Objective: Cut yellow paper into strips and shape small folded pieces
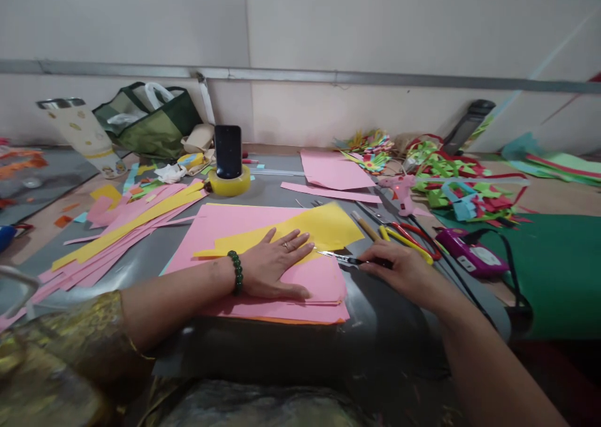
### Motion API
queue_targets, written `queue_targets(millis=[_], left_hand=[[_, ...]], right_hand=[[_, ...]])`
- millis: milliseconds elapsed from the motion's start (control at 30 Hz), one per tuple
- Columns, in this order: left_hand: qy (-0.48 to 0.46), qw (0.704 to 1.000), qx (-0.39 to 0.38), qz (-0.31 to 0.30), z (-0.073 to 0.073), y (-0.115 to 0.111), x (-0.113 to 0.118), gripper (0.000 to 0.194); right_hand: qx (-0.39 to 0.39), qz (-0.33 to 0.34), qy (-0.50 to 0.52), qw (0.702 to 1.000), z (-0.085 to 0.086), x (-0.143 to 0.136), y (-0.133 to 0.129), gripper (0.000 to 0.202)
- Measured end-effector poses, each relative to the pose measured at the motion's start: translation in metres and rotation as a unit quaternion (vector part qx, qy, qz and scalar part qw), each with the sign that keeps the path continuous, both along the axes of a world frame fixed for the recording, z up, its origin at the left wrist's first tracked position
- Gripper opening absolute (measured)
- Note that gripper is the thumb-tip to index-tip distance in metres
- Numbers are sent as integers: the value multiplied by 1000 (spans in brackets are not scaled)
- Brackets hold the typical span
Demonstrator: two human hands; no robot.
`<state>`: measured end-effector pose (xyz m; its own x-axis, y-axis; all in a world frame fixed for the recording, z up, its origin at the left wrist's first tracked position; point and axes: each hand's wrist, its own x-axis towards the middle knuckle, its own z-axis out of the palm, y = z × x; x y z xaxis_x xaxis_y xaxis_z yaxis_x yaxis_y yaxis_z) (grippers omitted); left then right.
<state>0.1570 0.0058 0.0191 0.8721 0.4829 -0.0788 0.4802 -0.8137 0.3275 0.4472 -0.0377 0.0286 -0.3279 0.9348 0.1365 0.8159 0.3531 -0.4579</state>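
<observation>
Flat on the stacked sheets lies my left hand [277,267], fingers spread, pressing the yellow paper [328,223] and the pink paper [323,283] beneath it. A thin orange edge shows under the pink stack. My right hand [399,267] grips a craft knife [345,260] by its dark handle. Its blade points left and meets the papers near my left fingertips. Whether the blade is cutting into them I cannot tell. Just beyond my right hand are a wooden-looking stick [366,225], yellow-handled pliers [408,244] and red-handled scissors [420,236].
Pink and yellow strips [126,226] pile up at left. A phone [228,151] leans in a tape roll [230,183]. Behind stand a tumbler [82,136] and a green bag [154,126]. At right are a pink glue gun [399,189], paper scraps [460,195] and a purple device [472,252].
</observation>
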Motion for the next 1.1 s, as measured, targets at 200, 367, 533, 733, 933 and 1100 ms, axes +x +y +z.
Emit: queue_targets(millis=[200, 367, 533, 733, 933, 1100], left_hand=[[-2, 1000, 6, 1, 0, 0, 0, 93], [-7, 1000, 11, 0, -2, 0, 0, 93], [-13, 1000, 20, -5, -3, 0, -1, 85], [-16, 1000, 24, 2, -3, -2, -1, 87], [-14, 1000, 11, 10, -1, -3, -1, 94], [-10, 1000, -1, 12, 2, -4, -7, 92]], right_hand=[[-2, -8, -7, 1000, 2, 1, 1, 18], [-2, -9, -26, 1000, 12, 9, 2, 19], [12, 13, -65, 998, 27, 4, 8, 18], [-2, 49, -68, 996, 25, -3, 15, 15], [-1, 1, -25, 1000, 3, -14, 4, 14], [36, -16, 2, 999, -8, -14, -4, 16]])
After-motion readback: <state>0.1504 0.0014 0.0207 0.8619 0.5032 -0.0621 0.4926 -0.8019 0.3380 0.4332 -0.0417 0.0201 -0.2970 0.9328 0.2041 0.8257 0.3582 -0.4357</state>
